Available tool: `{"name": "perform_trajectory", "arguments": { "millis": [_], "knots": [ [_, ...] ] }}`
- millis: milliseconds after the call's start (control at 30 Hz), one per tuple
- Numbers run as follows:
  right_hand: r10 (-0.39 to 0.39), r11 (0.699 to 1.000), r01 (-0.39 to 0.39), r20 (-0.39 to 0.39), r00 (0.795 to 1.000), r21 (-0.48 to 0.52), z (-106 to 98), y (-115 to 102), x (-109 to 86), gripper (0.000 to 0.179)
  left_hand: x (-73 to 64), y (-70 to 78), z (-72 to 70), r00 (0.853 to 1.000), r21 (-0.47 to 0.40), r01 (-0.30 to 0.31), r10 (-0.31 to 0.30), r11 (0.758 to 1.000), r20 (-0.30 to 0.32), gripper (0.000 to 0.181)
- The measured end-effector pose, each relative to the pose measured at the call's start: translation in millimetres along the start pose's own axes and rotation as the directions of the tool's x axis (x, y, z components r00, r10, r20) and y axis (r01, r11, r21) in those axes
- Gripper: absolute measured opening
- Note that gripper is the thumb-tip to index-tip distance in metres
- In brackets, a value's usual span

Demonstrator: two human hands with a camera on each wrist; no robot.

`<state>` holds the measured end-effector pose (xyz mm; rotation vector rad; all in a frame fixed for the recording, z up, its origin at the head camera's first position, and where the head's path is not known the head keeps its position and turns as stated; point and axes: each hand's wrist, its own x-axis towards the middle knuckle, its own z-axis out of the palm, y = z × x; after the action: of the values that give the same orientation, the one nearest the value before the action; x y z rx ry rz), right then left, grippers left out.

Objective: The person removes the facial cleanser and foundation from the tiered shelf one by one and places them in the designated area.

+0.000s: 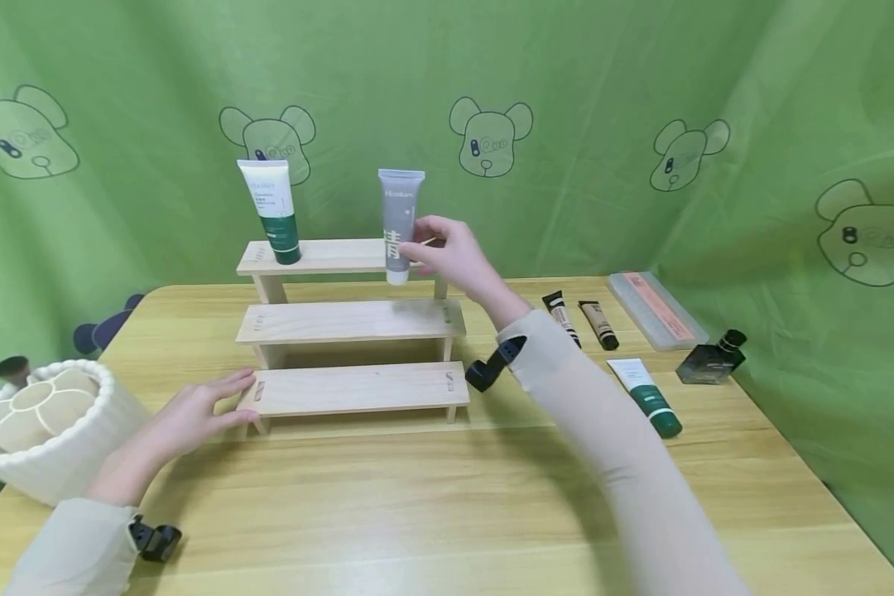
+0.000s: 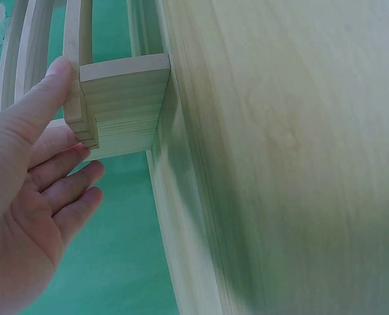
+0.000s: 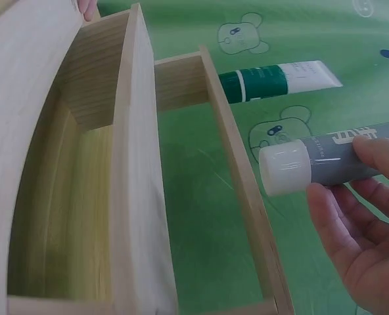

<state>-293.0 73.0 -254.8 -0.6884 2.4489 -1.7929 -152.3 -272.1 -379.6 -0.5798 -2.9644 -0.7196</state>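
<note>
A grey squeeze tube [image 1: 399, 217] with a white cap is pinched upright between the thumb and fingers of my right hand [image 1: 450, 252]. In the right wrist view the tube [image 3: 342, 157] shows its white cap close to the top step, apart from it. My left hand [image 1: 197, 414] holds the left end of the lowest step of a three-tier wooden stand [image 1: 358, 389]; in the left wrist view its thumb lies on the board [image 2: 76, 39] and fingertips reach beneath. On the top step's left end stands a white and green tube [image 1: 274, 211].
Right of the stand lie two small tubes [image 1: 561, 317], another white and green tube [image 1: 646, 397], a clear flat case [image 1: 659, 310] and a dark glass bottle [image 1: 711, 360]. A white ribbed container [image 1: 82, 430] with a brush stands at the left. Green curtain [image 1: 566, 66] hangs behind the table.
</note>
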Motion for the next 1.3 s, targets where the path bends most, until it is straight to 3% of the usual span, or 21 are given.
{"name": "perform_trajectory", "arguments": {
  "millis": [300,767,1167,1300],
  "knots": [
    [0.020,0.999,-0.022,-0.057,0.998,-0.036,-37.8,14.9,-38.5,0.036,0.4,0.6,0.7,1.000,0.007,-0.008,0.008,1.000,-0.001,0.065],
    [0.109,0.985,-0.120,-0.087,0.990,-0.127,-98.0,59.0,-97.0,0.041,-0.3,0.0,0.6,1.000,0.002,0.000,0.000,1.000,0.002,0.065],
    [0.277,0.924,-0.275,-0.029,0.960,-0.267,-142.0,112.7,-148.4,0.041,0.2,-0.1,1.2,1.000,0.002,0.000,0.000,1.000,0.003,0.064],
    [0.355,0.886,-0.336,0.003,0.935,-0.319,-150.4,121.0,-165.2,0.042,0.2,-0.1,1.2,1.000,-0.005,-0.002,0.002,1.000,0.002,0.064]
  ]
}}
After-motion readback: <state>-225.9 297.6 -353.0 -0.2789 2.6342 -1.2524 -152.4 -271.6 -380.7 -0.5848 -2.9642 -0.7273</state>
